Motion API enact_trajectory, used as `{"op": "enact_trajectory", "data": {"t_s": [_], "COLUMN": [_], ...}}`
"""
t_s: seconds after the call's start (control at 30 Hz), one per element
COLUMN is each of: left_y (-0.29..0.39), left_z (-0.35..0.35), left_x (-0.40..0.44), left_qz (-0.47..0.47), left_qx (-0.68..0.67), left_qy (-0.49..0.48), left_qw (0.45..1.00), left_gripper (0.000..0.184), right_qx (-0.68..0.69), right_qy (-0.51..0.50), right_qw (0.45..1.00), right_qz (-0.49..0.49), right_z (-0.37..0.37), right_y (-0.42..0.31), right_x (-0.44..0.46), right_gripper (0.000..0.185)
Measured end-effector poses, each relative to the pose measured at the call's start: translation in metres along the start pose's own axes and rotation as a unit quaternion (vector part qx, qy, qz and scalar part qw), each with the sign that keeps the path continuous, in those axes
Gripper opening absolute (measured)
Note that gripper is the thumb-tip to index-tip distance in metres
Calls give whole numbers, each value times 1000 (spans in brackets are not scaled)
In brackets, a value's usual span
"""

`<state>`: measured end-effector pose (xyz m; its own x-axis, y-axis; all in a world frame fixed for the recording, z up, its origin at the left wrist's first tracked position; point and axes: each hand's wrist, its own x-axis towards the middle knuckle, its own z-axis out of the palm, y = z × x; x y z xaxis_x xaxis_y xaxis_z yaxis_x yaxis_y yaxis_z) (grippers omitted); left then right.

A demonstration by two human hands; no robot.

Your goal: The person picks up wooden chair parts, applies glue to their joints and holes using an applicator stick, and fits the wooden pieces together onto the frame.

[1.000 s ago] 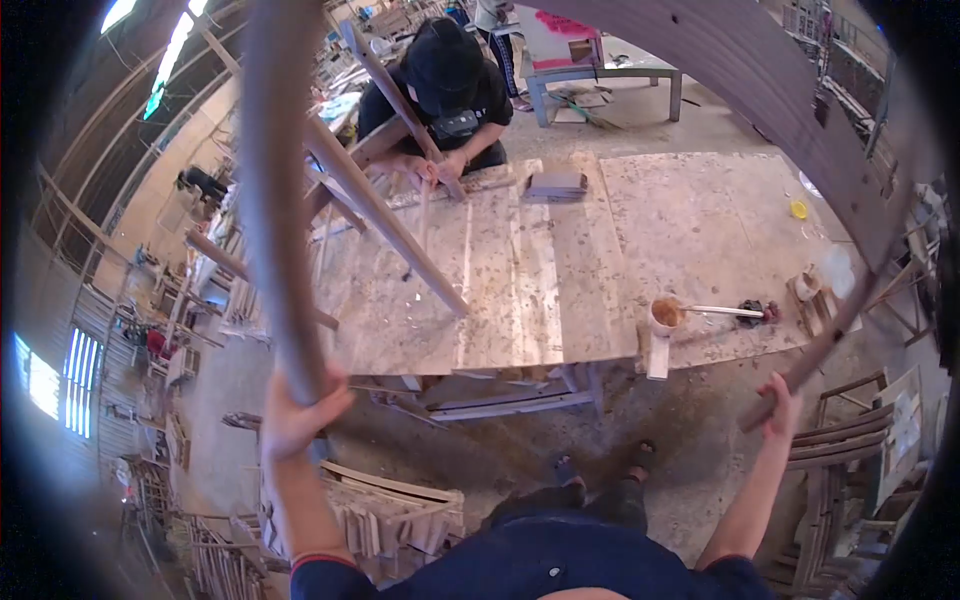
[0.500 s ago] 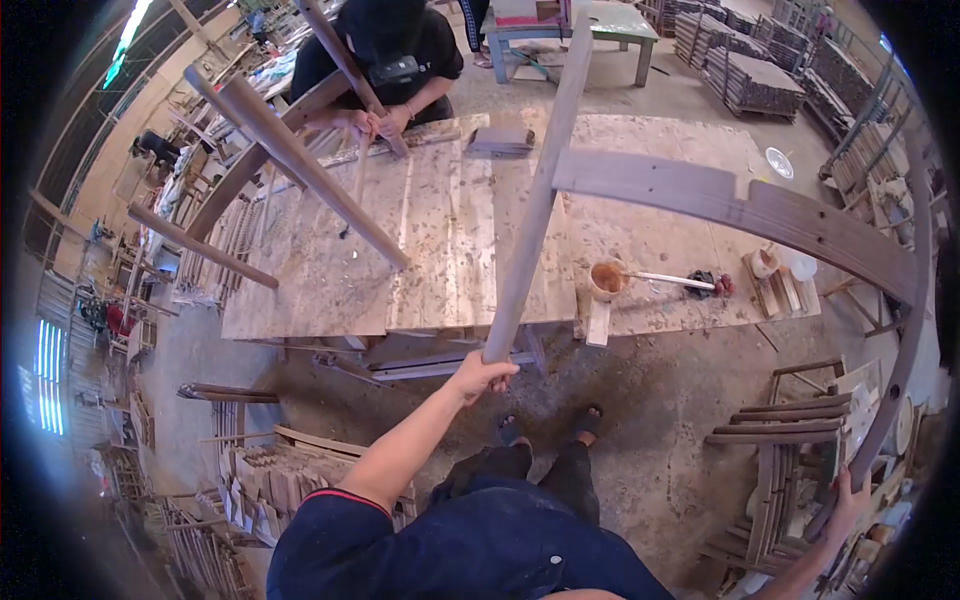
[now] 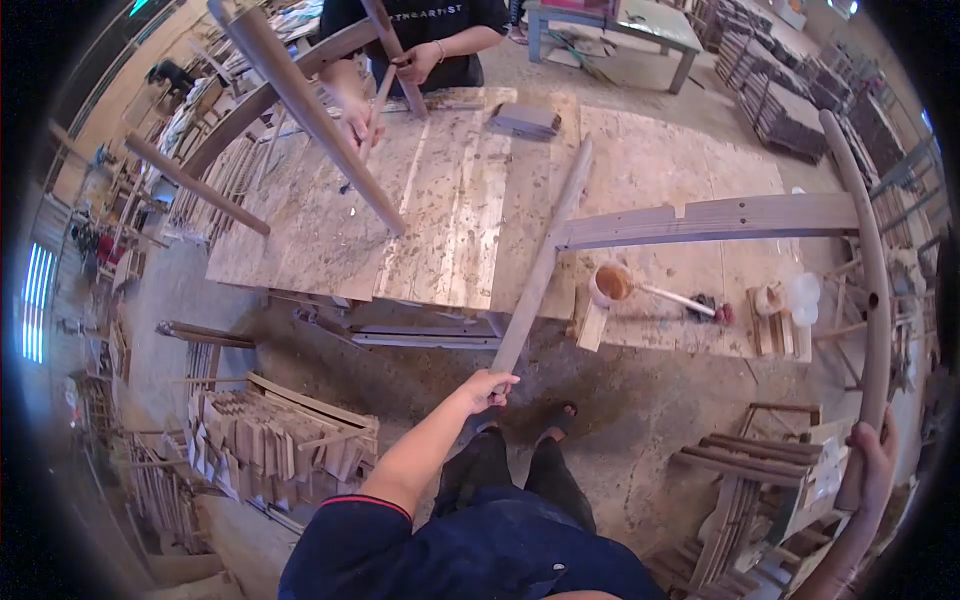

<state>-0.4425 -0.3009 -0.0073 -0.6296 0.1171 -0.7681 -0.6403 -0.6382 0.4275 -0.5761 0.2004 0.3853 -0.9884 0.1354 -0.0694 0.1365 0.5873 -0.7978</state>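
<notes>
Above the near edge of the counter point(image 3: 470, 240): wooden frame point(image 3: 720, 218) held out flat-ish; left hand point(image 3: 488, 391), fingers wrapped round one leg's end; right hand point(image 3: 876, 452), fingers gripping the other leg's lower part; glue cup point(image 3: 611, 284) near its crossbar.

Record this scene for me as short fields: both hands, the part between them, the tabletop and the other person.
Left hand: grips the near end of a straight, round brown wooden pole
Right hand: grips a curved brown wooden pole near its lower end
Between poles: notched, flat brown wooden crossbar
Tabletop: pale, stained wood
Near its front edge: whitish cup, orange-brown inside
Other person: black shirt, one hand blurred
</notes>
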Motion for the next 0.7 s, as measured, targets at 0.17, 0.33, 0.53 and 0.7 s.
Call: {"op": "enact_trajectory", "data": {"t_s": [0.17, 0.33, 0.53, 0.7], "left_y": [2, -11, 50, 176], "left_z": [19, 13, 54, 182], "left_x": [10, 30, -31, -220], "left_qz": [17, 29, 287, 731], "left_qx": [-12, 103, 463, 373], "left_qy": [42, 116, 357, 111], "left_qw": [999, 987, 758, 561], "left_gripper": [28, 42, 89, 86], "right_qx": [86, 178, 218, 232], "right_qy": [-109, -150, -162, -289], "right_qw": [976, 945, 908, 840], "right_qz": [-165, -231, -320, -397], "right_z": [11, 54, 104, 127], "right_y": [-74, -133, -182, -222], "right_x": [18, 1, -20, -19], "right_gripper": [91, 90, 76, 60]}}
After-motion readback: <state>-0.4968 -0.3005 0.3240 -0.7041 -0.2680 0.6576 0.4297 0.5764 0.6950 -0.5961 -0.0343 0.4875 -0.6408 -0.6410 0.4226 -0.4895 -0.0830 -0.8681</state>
